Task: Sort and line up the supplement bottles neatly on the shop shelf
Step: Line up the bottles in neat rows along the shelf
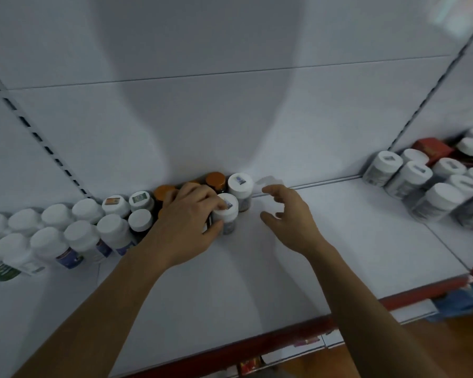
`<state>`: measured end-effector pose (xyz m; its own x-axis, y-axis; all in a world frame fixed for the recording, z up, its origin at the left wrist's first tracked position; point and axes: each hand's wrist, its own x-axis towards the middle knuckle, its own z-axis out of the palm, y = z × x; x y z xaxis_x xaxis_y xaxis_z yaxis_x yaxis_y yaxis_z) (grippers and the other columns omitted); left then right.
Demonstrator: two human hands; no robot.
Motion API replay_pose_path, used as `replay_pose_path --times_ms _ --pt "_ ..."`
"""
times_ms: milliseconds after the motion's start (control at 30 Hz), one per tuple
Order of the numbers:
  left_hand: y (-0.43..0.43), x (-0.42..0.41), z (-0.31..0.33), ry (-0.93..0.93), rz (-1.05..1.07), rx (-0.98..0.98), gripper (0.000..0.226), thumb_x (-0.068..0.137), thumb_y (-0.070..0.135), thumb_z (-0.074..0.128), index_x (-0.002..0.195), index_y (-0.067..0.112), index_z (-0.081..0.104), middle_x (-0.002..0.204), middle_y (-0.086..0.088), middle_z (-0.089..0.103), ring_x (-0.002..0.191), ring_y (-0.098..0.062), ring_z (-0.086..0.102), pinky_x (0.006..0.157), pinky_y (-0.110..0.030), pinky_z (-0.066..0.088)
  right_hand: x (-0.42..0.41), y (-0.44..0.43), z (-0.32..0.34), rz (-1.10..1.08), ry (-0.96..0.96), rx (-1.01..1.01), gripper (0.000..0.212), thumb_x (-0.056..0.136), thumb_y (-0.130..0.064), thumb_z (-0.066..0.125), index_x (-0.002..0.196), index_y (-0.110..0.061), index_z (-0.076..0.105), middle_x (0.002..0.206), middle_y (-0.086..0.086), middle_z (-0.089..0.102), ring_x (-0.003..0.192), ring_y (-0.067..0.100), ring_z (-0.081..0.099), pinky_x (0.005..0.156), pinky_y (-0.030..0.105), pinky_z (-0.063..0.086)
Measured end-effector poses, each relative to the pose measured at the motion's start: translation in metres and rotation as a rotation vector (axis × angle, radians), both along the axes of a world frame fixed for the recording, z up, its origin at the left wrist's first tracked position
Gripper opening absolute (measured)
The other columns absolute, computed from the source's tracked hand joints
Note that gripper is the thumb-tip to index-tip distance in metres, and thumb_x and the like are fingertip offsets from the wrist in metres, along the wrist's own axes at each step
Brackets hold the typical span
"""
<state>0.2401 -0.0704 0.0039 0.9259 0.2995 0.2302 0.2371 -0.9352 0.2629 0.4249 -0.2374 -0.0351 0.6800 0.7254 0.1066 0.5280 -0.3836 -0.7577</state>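
Right, we're looking down on the white shelf (257, 282), and the left grip (187, 222) is clenched on a white-capped bottle (227, 214), fingers draped over its cap and thumb pressed against its side. That bottle stands upright on the shelf, towards the back, at the right-hand end of the line-up. Just behind it we've got a labelled-lid bottle (240, 184), upright too and close against the back panel (230, 105).

Now the right grip (290, 216): released, fingers loosely curled, holding nothing, hovering just to the right of those two bottles.

Peeking out around the left knuckles we can make out orange-capped bottles (215, 179), dark-bodied and tucked against the back panel. Stretching away to the left is a double row of white-capped bottles (85, 233), packed cap to cap, with purple and green labels showing on the front ones. The row runs under the slotted upright (38, 137).

Over on the far right, well apart from the action, sits a cluster of bottles (418, 175) with white lids, and a red box (432, 148) lies among them. Along the front of the shelf runs a red edge strip (284, 334).
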Motion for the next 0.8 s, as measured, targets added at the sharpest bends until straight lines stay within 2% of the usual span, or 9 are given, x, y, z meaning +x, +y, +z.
replay_pose_path --times_ms 67,133,233,333,433,567,700,800 --pt "-0.003 0.005 0.006 -0.009 -0.036 0.036 0.028 0.089 0.046 0.055 0.112 0.031 0.064 0.117 0.018 0.053 0.123 -0.015 0.045 0.094 -0.036 0.029 0.01 -0.026 0.008 -0.004 -0.103 -0.084 0.046 0.089 -0.019 0.073 0.132 -0.024 0.058 0.131 -0.001 0.054 0.118 0.014 0.053 0.095 0.025 0.045" --pt "-0.012 0.017 0.012 -0.024 -0.093 0.067 0.034 0.088 0.051 0.046 0.111 0.033 0.063 0.118 0.017 0.054 0.124 -0.015 0.045 0.092 -0.038 0.031 0.026 -0.056 0.018 -0.07 -0.202 -0.147 0.04 0.09 -0.021 0.072 0.128 -0.021 0.062 0.122 0.002 0.057 0.11 0.016 0.056 0.09 0.022 0.039" --pt "-0.036 0.048 0.016 -0.063 -0.181 0.064 0.033 0.089 0.05 0.047 0.114 0.036 0.063 0.118 0.016 0.054 0.122 -0.013 0.047 0.095 -0.038 0.032 0.061 -0.102 0.038 -0.213 -0.338 -0.205 0.032 0.09 -0.022 0.071 0.121 -0.019 0.064 0.114 0.005 0.06 0.105 0.022 0.057 0.086 0.026 0.04" --pt "-0.065 0.09 0.015 -0.061 -0.269 0.006 0.043 0.09 0.052 0.045 0.126 0.034 0.06 0.121 0.013 0.053 0.121 -0.013 0.047 0.098 -0.036 0.036 0.111 -0.148 0.055 -0.401 -0.416 -0.256 0.03 0.09 -0.022 0.068 0.12 -0.017 0.063 0.118 0.009 0.059 0.11 0.03 0.054 0.088 0.038 0.046" --pt "-0.101 0.143 0.01 0.0 -0.329 -0.111 0.055 0.094 0.048 0.051 0.146 0.033 0.044 0.13 0.01 0.045 0.12 -0.012 0.046 0.101 -0.033 0.042 0.164 -0.193 0.057 -0.542 -0.39 -0.358 0.035 0.088 -0.02 0.065 0.122 -0.014 0.061 0.123 0.017 0.055 0.116 0.04 0.049 0.091 0.044 0.044" --pt "-0.146 0.225 0.004 0.061 -0.349 -0.125 0.068 0.096 0.037 0.061 0.156 0.034 0.029 0.14 0.007 0.036 0.123 -0.017 0.048 0.098 -0.036 0.048 0.195 -0.226 0.045 -0.425 -0.364 -0.512 0.059 0.088 -0.034 0.067 0.142 -0.021 0.049 0.142 0.014 0.046 0.123 0.04 0.048 0.101 0.046 0.041" --pt "-0.181 0.325 0.01 -0.005 -0.299 0.0 0.072 0.092 0.028 0.064 0.156 0.028 0.03 0.146 -0.001 0.039 0.122 -0.03 0.051 0.09 -0.047 0.053 0.206 -0.237 0.037 -0.341 -0.404 -0.38 0.053 0.086 -0.038 0.073 0.133 -0.021 0.057 0.14 0.004 0.051 0.115 0.031 0.058 0.088 0.042 0.051" --pt "-0.192 0.38 0.007 0.078 -0.24 0.172 0.066 0.092 0.032 0.06 0.153 0.027 0.036 0.147 -0.002 0.042 0.121 -0.034 0.048 0.095 -0.048 0.05 0.213 -0.244 0.025 -0.288 -0.41 -0.324 0.058 0.086 -0.038 0.074 0.137 -0.02 0.053 0.145 0.003 0.046 0.115 0.031 0.059 0.086 0.041 0.052"
